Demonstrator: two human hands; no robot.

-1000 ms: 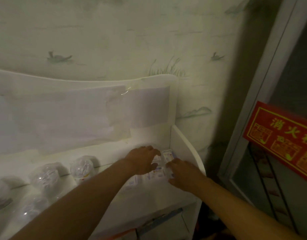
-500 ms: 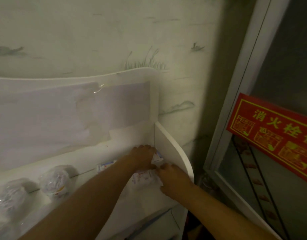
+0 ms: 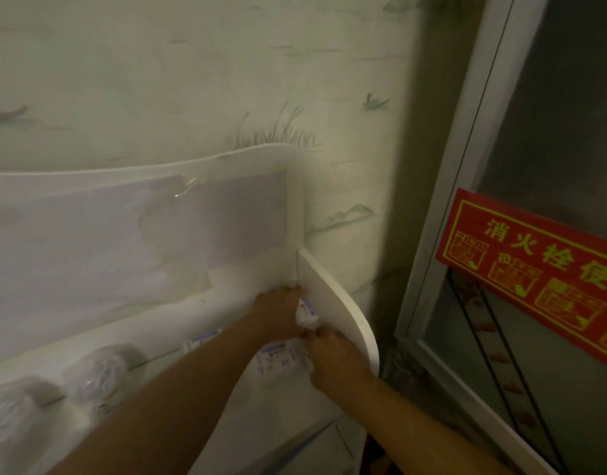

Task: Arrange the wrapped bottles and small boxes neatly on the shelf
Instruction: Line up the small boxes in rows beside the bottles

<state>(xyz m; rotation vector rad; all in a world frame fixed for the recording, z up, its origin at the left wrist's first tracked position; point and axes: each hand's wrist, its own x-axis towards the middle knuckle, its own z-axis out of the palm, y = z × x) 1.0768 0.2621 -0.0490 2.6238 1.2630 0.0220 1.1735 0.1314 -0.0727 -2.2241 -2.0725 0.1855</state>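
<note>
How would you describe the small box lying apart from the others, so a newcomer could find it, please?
Start at the white shelf against the painted wall. Just left of the left forearm, one small box lies flat by the back edge. Unlike the boxes bunched under both hands in the right corner, it lies alone, untouched.

Two bare forearms enter from bottom of frame, no sleeves in view, no watch, rings or gloves seen; left hand (image 3: pixel 278 311) near frame centre, right hand (image 3: pixel 336 359) just lower right of it; dim light and blur, nails and finer detail unclear
</note>
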